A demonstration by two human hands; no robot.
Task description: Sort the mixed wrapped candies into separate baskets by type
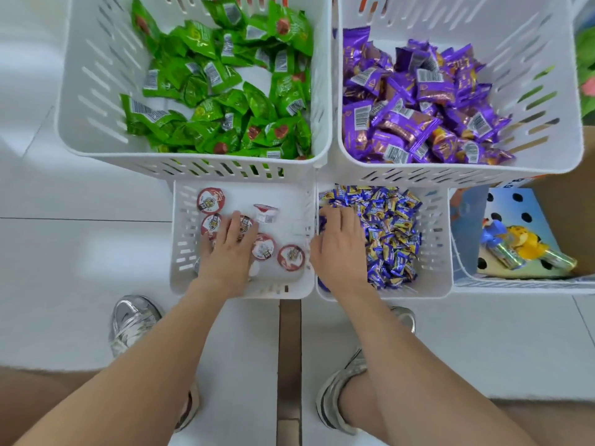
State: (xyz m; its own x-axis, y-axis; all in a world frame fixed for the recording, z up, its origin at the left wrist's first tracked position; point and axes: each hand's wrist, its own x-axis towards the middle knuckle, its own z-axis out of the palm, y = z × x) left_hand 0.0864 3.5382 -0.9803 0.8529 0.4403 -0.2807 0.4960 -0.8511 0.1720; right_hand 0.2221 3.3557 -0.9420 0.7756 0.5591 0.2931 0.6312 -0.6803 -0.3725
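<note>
Your left hand (230, 252): fingers spread flat, palm down on red-lidded cups (291, 257) in the near-left basket (180, 233). Your right hand (338, 249): loosely curled, fingertips among small blue-and-gold candies (391, 233) in the near-right basket (434, 239); grip indiscernible.

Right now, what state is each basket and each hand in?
Green-candy basket: partly filled, green packets only.
Purple-candy basket: partly filled, purple packets only.
Cup basket: a few red-lidded cups, one tipped.
Blue-candy basket: heaped with small blue candies.
Left hand: palm down on cups.
Right hand: resting on blue candies.
</note>
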